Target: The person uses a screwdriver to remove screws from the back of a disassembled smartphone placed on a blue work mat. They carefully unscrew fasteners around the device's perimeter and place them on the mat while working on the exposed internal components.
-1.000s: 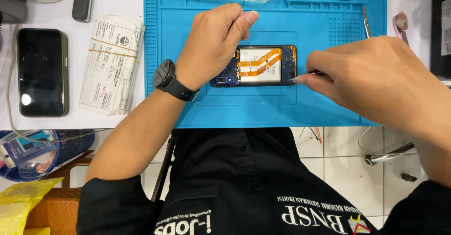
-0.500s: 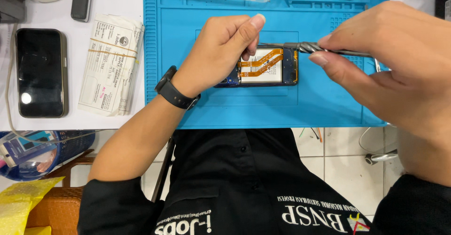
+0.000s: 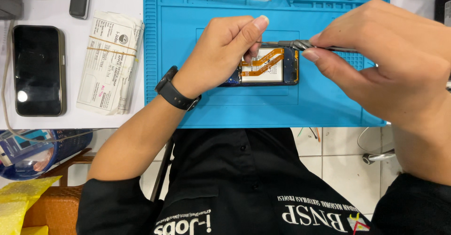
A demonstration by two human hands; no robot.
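The left hand (image 3: 221, 56), with a matte black watch (image 3: 176, 94) at its wrist, curls closed over one end of an opened phone (image 3: 270, 66), pinning it flat on the ribbed blue silicone mat (image 3: 188, 28). The phone shows orange ribbon cables across a pale battery. Just right of it, the right hand (image 3: 376, 61) pinches slim metal tweezers (image 3: 300, 44), whose tips reach toward the left thumb above the phone's upper edge.
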